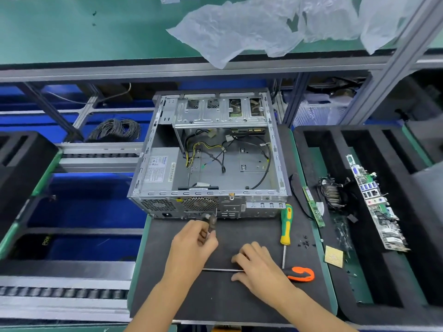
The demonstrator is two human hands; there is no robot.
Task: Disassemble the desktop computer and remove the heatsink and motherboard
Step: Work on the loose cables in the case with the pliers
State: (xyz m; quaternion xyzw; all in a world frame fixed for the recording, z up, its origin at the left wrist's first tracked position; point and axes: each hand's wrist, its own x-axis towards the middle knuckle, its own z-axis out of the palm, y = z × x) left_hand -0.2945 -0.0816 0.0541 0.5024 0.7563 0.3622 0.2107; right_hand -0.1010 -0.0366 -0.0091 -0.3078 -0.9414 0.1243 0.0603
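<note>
Left hand [191, 245] is pinching a small dark part, identity unclear, just in front of the case [211, 154] rear. Right hand [257, 264] is lying fingers-down, loosely curled, over the orange-handled screwdriver [300, 274] shaft. Motherboard [376, 207] is sitting in the foam tray [311, 140], rt. Advise: firm grip on handle before lifting.
</note>
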